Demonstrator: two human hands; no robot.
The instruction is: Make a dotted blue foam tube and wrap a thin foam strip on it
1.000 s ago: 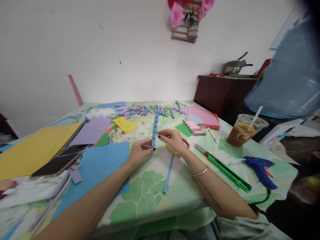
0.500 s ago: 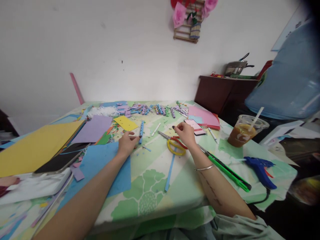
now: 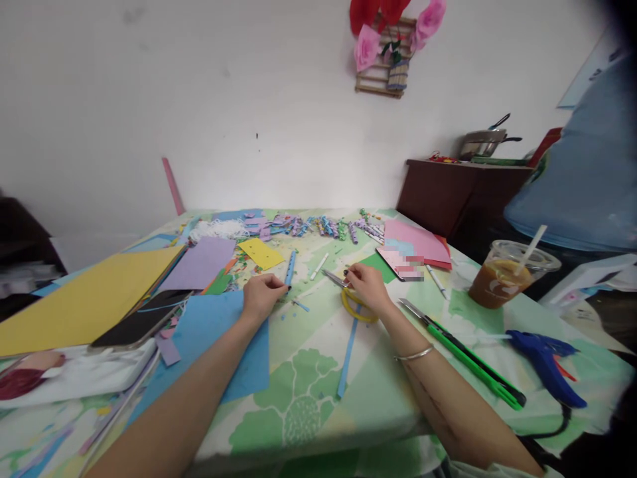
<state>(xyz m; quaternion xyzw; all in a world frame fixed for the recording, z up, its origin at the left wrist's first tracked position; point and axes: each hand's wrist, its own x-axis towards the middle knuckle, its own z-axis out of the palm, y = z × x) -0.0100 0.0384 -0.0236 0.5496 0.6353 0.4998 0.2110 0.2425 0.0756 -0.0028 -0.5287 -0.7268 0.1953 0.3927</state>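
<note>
My left hand (image 3: 263, 296) hovers low over the table with thumb and fingers pinched together. Its fingertips are just by the lower end of a blue paper strip with dark holes (image 3: 290, 267); whatever is in the pinch is too small to make out. My right hand (image 3: 369, 287) has its fingers curled onto the scissors (image 3: 359, 311) near the pivot, covering most of the red handle, while the yellow handle loop shows below. The scissors' blades point away to the left. Beneath them lies a narrow blue paper strip (image 3: 348, 362). A white stick-like piece (image 3: 319, 265) lies between the hands.
Blue paper (image 3: 226, 352), yellow sheets (image 3: 84, 299) and a dark phone (image 3: 142, 320) lie left. Curled paper pieces (image 3: 326, 227) line the back. To the right are a pink-screened phone (image 3: 401, 263), a green cutter (image 3: 468, 355), an iced drink (image 3: 500, 279) and a blue glue gun (image 3: 545, 362).
My right hand has come down onto the scissors from just above them. My left fingers have drawn together and back slightly from the holed blue strip. The view has shifted a little.
</note>
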